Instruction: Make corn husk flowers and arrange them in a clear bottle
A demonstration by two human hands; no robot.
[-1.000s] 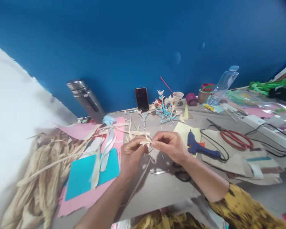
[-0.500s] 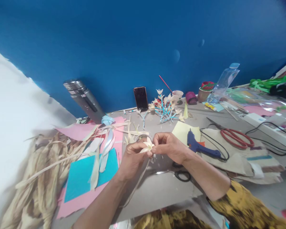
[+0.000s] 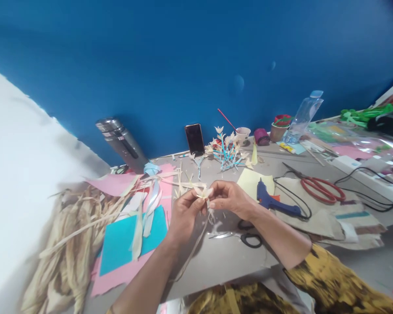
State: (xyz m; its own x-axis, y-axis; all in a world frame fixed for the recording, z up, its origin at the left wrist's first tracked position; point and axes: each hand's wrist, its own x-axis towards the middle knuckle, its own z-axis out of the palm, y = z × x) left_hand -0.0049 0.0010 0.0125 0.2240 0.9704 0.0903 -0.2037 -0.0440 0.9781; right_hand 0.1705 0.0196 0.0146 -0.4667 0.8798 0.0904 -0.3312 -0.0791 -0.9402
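Note:
My left hand (image 3: 188, 211) pinches a small cream husk flower (image 3: 203, 192), its pointed petals spread upward. Close against it, my right hand (image 3: 231, 199) has thumb and fingers pressed together beside the flower's base; what lies between them is hidden. A thin pale strip (image 3: 196, 244) trails from below the hands toward the table's front edge. Under my right wrist lie black-handled scissors (image 3: 250, 240), blades pointing left. Beyond my hands, a cluster of similar flowers on blue stems (image 3: 227, 152) and a small blue forked stem (image 3: 199, 165) rest on the table.
At left are dried husks (image 3: 60, 248), a turquoise sheet (image 3: 127, 240) on pink paper, and a leaning flask (image 3: 124, 146). A phone (image 3: 194, 138) leans on the wall. At right lie a blue glue gun (image 3: 275, 201), red-handled scissors (image 3: 322, 189), a bottle (image 3: 304, 117) and a power strip (image 3: 356, 170).
The flower has turned upright, its petals now facing up. My left thumb has shifted onto its base. The head view has moved slightly, so the table things appear shifted.

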